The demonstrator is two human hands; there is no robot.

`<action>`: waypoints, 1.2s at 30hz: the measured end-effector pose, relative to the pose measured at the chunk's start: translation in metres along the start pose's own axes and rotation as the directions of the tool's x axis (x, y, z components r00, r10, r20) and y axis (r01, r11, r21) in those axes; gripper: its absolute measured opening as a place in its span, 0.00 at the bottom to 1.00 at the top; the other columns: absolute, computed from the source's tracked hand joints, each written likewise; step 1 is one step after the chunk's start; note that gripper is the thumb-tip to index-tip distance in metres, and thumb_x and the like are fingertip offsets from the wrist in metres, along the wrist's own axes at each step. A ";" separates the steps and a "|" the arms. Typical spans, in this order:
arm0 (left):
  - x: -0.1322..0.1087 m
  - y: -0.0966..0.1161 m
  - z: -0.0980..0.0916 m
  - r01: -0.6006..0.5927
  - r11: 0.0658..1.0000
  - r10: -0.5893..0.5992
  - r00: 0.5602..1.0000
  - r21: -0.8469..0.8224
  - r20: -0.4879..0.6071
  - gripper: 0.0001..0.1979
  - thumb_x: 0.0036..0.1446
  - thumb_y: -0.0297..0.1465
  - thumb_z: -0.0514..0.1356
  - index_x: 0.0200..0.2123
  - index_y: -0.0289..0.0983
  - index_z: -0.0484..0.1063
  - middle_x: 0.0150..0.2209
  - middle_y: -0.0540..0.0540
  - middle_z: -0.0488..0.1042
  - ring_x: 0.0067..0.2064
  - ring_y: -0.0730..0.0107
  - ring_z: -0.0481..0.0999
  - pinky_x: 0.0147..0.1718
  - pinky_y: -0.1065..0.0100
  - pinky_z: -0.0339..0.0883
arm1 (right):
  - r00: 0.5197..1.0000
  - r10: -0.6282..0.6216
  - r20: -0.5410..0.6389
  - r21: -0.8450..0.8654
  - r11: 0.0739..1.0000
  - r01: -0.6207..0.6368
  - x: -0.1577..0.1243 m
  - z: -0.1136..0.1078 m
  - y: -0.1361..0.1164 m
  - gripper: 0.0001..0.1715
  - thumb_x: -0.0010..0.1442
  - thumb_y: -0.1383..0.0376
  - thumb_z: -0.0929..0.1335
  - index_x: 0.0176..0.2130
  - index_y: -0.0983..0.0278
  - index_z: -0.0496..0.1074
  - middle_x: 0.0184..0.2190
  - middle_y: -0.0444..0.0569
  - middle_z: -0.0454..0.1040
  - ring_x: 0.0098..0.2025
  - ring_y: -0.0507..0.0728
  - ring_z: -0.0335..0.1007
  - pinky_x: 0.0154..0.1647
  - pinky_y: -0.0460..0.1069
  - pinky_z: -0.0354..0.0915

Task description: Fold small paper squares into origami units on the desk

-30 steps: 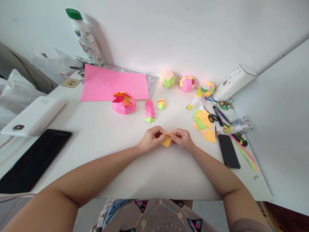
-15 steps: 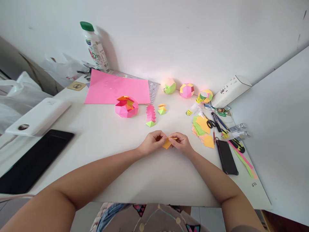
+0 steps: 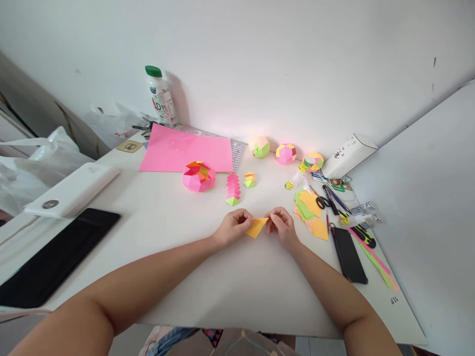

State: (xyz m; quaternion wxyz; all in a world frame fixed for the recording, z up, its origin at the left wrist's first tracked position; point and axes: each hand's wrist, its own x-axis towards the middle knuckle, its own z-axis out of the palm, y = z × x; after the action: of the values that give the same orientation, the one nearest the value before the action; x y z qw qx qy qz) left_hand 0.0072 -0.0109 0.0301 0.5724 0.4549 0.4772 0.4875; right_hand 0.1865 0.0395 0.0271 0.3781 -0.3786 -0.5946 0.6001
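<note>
A small orange folded paper (image 3: 257,226) hangs between both hands just above the white table (image 3: 208,277). My left hand (image 3: 233,229) pinches its left corner with curled fingers. My right hand (image 3: 282,225) pinches its right corner. Past the hands lie a row of folded pink units with a green one at the near end (image 3: 232,188), a small orange and green stack (image 3: 249,180) and a pink paper bowl shape with orange pieces inside (image 3: 198,175).
Loose orange and green paper squares (image 3: 310,206), scissors (image 3: 322,200), pens, glue tubes and a black phone (image 3: 348,254) lie at the right. Three paper balls (image 3: 285,153) sit by the wall. A pink sheet (image 3: 185,147), a bottle (image 3: 161,97), a white device (image 3: 72,190) and a black tablet (image 3: 55,257) are at the left.
The hands have drawn slightly apart, and the orange paper now shows as a flat triangle between them. The camera has tilted, shifting the scene lower in view.
</note>
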 end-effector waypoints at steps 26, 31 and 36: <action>-0.004 0.002 0.001 0.019 1.000 -0.018 0.998 -0.024 0.062 0.18 0.56 0.46 0.52 0.35 0.36 0.67 0.26 0.48 0.73 0.28 0.70 0.73 0.24 0.70 0.64 | 0.993 0.004 0.117 -0.112 0.994 0.009 -0.001 -0.003 0.007 0.17 0.55 0.59 0.68 0.44 0.63 0.72 0.20 0.42 0.69 0.23 0.50 0.66 0.24 0.46 0.62; -0.003 0.000 -0.001 0.002 1.000 -0.003 0.999 0.013 0.039 0.21 0.56 0.47 0.51 0.36 0.36 0.73 0.29 0.47 0.75 0.31 0.68 0.73 0.26 0.69 0.66 | 0.990 -0.012 0.139 -0.111 0.993 0.027 -0.001 -0.004 0.010 0.17 0.57 0.59 0.66 0.45 0.62 0.71 0.22 0.42 0.68 0.23 0.49 0.65 0.26 0.46 0.63; 0.000 -0.003 0.000 0.041 0.998 -0.044 0.997 -0.044 -0.070 0.21 0.50 0.46 0.59 0.38 0.36 0.75 0.36 0.45 0.77 0.36 0.65 0.75 0.33 0.66 0.69 | 0.984 0.040 0.172 -0.080 0.996 -0.026 -0.001 -0.002 0.011 0.20 0.56 0.59 0.67 0.48 0.61 0.69 0.26 0.44 0.69 0.24 0.48 0.63 0.28 0.47 0.64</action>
State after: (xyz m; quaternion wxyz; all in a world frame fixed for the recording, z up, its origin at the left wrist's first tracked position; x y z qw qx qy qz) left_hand 0.0079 -0.0113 0.0271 0.5748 0.4148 0.4963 0.5012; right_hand 0.1890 0.0396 0.0165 0.2999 -0.3489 -0.6418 0.6135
